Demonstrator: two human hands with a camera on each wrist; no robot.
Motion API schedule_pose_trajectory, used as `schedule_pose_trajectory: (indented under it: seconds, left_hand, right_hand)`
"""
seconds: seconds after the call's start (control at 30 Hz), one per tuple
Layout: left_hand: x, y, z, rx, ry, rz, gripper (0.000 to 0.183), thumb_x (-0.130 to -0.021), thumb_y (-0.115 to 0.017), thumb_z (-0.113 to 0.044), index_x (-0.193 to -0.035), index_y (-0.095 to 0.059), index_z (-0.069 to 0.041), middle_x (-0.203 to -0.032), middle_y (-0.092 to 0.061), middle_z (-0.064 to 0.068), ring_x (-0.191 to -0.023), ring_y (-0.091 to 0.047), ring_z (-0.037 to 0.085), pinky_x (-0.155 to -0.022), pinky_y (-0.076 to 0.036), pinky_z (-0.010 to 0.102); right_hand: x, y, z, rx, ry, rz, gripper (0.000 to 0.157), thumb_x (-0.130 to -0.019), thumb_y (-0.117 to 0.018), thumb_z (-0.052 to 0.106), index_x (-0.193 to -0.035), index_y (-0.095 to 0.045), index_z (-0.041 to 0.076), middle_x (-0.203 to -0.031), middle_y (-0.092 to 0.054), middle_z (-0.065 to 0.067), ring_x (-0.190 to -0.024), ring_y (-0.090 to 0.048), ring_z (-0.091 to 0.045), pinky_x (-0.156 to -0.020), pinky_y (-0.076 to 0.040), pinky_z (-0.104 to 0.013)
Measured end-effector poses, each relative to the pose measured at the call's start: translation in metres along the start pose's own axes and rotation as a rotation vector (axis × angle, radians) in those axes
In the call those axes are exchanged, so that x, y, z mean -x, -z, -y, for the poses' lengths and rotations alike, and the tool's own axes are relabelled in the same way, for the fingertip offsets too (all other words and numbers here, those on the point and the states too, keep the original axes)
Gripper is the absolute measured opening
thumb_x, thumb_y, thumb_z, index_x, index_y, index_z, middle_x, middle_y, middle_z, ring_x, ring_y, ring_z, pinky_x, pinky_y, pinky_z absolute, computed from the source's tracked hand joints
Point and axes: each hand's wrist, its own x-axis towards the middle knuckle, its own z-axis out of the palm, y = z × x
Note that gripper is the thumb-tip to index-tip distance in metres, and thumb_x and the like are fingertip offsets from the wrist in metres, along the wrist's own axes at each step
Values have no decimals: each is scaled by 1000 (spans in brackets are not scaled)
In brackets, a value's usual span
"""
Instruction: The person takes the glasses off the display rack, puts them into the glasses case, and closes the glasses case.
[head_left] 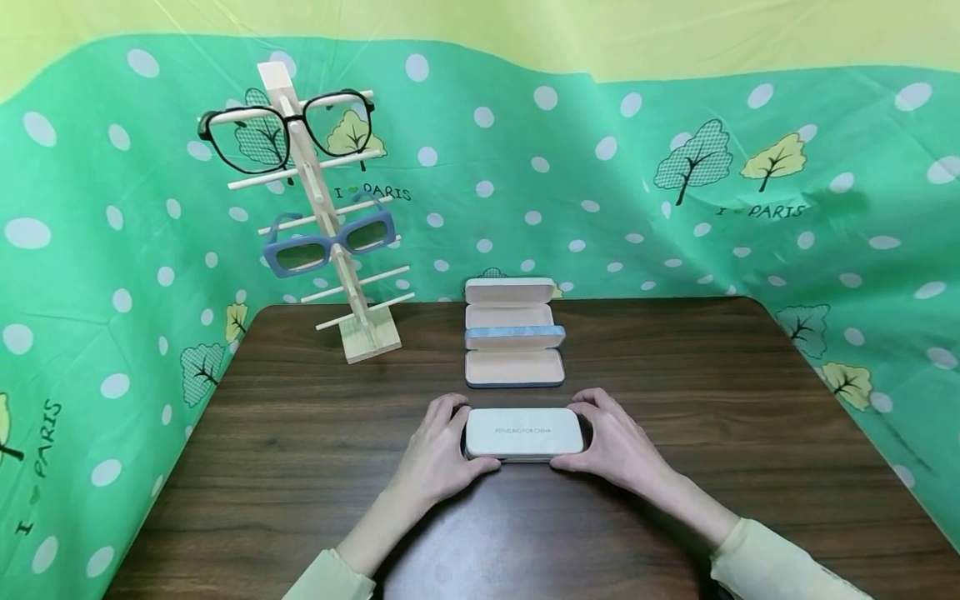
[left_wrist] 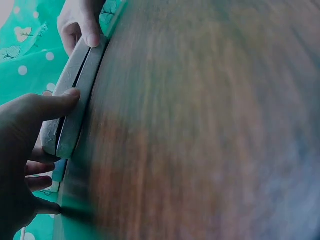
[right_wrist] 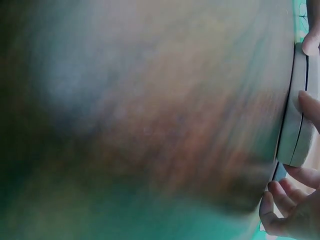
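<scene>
A pale glasses case (head_left: pixel 523 433) with small lettering on its lid lies on the table in front of me. My left hand (head_left: pixel 438 454) grips its left end, thumb along the near side and fingers round the far side. At the other end my right hand (head_left: pixel 621 447) holds it the same way. In the left wrist view a thin dark seam runs between lid and base of the case (left_wrist: pixel 75 107), with the left thumb (left_wrist: pixel 62 103) across it. The right wrist view has the case (right_wrist: pixel 291 125) at its right edge, a fingertip of the right hand touching it.
Behind the held case, two opened glasses cases (head_left: pixel 514 368) with pale linings stand one behind the other. A wooden display stand (head_left: pixel 371 335) at the back left carries black-framed glasses (head_left: pixel 288 119) above blue sunglasses (head_left: pixel 330 242). A patterned green cloth (head_left: pixel 600 200) hangs behind the dark table (head_left: pixel 300 483).
</scene>
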Motion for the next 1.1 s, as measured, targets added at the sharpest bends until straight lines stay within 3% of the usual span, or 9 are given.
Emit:
schedule_pose_trajectory:
  seconds: [0.23,0.5,0.7,0.93,1.1]
  left_hand:
    - [-1,-1,2,-49,-80,-32,72,-73,-88,-55,-119,-67,-4,-142,-56,13,-140,-49,31,-99,-57,51]
    - [-2,0,4,-70,-116,-41,71,-74,-87,-55,-118,-67,-2,-144,-55,14,-140,-49,33,-102,-56,51]
    - [-3,0,5,-94,-127,-47,71,-73,-87,-55,-118,-67,-3,-143,-56,12,-140,-50,32,-90,-60,53]
    - [-4,3,6,-71,-87,-21,77,-68,-91,-58,-118,-70,-3,-144,-55,10,-140,-49,30,-74,-63,51]
    - [-4,4,5,-64,-84,-10,81,-62,-93,-57,-118,-70,-3,-143,-56,11,-140,-49,31,-71,-62,51]
  right_hand:
    - [-1,3,4,23,1,2,76,-63,-96,48,-120,-72,4,-128,-60,-9,-111,-63,-26,-83,-57,-48]
    - [-3,5,7,52,-9,23,73,-64,-94,48,-118,-72,5,-129,-58,-10,-113,-61,-27,-80,-57,-50]
    - [-2,5,9,80,-6,25,69,-64,-93,49,-114,-74,7,-131,-57,-10,-115,-61,-29,-76,-58,-50]
    - [-3,7,11,107,-13,48,73,-65,-93,51,-118,-72,6,-132,-57,-10,-114,-61,-30,-71,-56,-50]
    - [-2,7,10,125,-18,50,74,-63,-93,55,-117,-73,9,-133,-57,-9,-114,-62,-29,-69,-56,-49]
